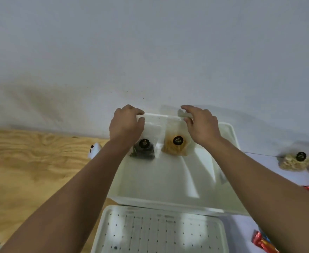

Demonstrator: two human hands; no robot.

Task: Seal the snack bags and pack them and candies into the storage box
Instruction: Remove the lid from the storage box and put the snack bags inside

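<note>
Inside the white storage box (195,189), 2 clear snack bags standing against its far wall, dark-filled bag (144,148) pinched at top by left hand (126,125), yellow-filled bag (175,145) just under loosely curled right hand (201,125), grip unclear

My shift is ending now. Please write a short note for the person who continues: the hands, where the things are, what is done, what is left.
Left hand pinches the top edge of the dark snack bag. Right hand is open over the top of the yellow snack bag.
Both bags stand at the far side of the white storage box.
Two more snack bags lie on the table to the right; wrapped candies are near the right edge.
The perforated lid lies in front of the box.
Done: two bags in the box.
Left: remaining bags and candies.
</note>
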